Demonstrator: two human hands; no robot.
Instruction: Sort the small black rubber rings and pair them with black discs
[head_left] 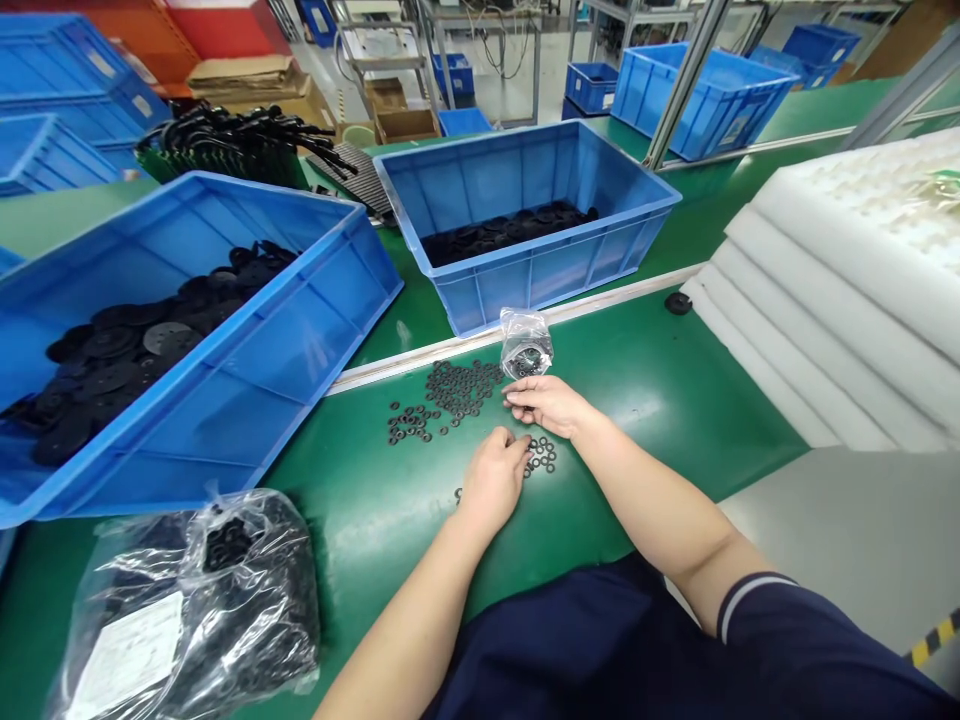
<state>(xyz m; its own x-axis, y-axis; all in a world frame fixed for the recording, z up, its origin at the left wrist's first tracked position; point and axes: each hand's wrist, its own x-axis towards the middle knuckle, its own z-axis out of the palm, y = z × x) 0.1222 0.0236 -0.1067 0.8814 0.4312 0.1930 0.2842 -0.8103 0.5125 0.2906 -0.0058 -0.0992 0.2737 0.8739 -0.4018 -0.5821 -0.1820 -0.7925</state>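
Small black washers lie flat in a loose heap on green table, round so no long axis; smaller heap just R of it, by the hands. L hand curled, fingertips down at small heap's edge, can't tell if anything's pinched. R hand loosely open, palm down, fingers pointing twd clear plastic bag w/ washers in it, tips just beside bag, no visible hold. Blue plastic crate w/ black discs on L, 2nd blue crate ahead, also w/ black discs. Big clear bag of black parts front L; white foam sheets on R.
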